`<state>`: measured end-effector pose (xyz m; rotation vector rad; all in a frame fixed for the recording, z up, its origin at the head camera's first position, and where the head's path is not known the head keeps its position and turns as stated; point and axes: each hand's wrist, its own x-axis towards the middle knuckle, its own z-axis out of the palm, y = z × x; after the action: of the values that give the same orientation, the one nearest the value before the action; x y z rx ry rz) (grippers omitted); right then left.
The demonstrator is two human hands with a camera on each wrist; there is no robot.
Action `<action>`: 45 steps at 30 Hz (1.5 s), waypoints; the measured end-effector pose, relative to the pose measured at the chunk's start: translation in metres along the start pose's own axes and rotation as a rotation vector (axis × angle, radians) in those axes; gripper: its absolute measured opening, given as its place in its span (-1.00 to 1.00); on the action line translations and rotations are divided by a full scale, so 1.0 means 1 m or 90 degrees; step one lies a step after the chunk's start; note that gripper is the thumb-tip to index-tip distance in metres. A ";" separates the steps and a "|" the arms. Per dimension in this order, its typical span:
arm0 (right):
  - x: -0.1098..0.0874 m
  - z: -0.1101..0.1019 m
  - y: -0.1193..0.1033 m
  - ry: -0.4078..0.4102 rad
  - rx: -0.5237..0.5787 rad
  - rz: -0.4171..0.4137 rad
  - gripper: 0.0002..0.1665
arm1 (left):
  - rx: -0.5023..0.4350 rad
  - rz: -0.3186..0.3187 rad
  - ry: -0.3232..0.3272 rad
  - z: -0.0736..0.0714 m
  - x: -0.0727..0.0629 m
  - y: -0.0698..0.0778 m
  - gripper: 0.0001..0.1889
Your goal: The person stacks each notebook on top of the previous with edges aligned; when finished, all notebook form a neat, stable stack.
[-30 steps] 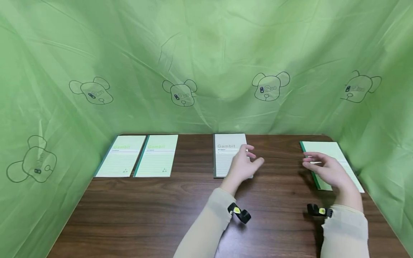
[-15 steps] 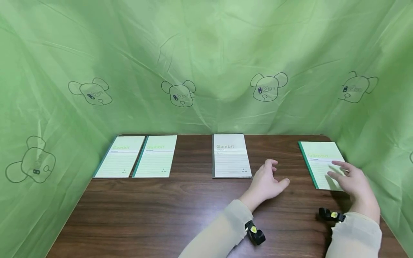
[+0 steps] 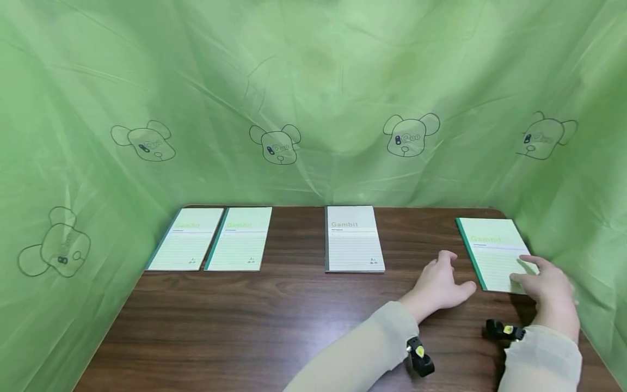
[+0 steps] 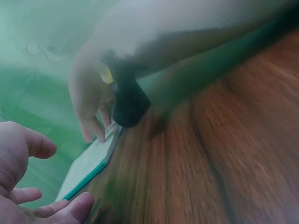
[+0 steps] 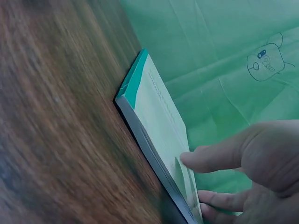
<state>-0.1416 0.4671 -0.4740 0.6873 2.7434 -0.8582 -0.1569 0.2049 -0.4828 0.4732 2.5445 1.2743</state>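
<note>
Head view gives me the green-spined notebook (image 3: pixel 495 253), flat at the right end of the brown table (image 3: pixel 294 326). I judge it light and bendy, stiffest along the spine, with a smooth cover that could skate under a fingertip; I'd pinch it by a long edge, thumb on top. The right hand (image 3: pixel 551 286) is at its right-hand edge, thumb spread from the fingers; I can't tell whether it touches. The left hand (image 3: pixel 441 283), fingers loosely apart, holds nothing near the spine side. I read "Gambit" in pale green there, the same on the leftmost notebook (image 3: pixel 185 242) and its neighbour (image 3: pixel 238 242), and in grey on the grey-spined notebook (image 3: pixel 354 242). Smaller print defeats me, as does lettering on the green sheet's (image 3: pixel 313 81) bear heads (image 3: pixel 280 144).
</note>
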 end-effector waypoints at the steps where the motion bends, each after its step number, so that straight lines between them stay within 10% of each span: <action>1: 0.001 0.001 0.000 -0.002 -0.007 0.000 -0.09 | 0.001 -0.006 0.001 0.003 0.003 0.000 -0.38; 18: 0.013 0.028 -0.041 -0.033 -0.027 -0.133 -0.07 | -0.053 -0.085 0.079 0.002 0.023 -0.013 -0.38; 30: 0.006 0.029 -0.048 -0.105 0.150 -0.116 0.07 | -0.198 -0.153 0.127 -0.020 0.025 -0.020 -0.52; 45: 0.007 0.033 -0.053 -0.144 0.143 -0.167 -0.03 | -0.418 -0.171 0.208 -0.023 0.025 -0.024 -0.57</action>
<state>-0.1720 0.4119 -0.4766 0.2442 2.5906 -1.2317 -0.1921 0.1842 -0.4908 -0.2223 2.1148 2.0658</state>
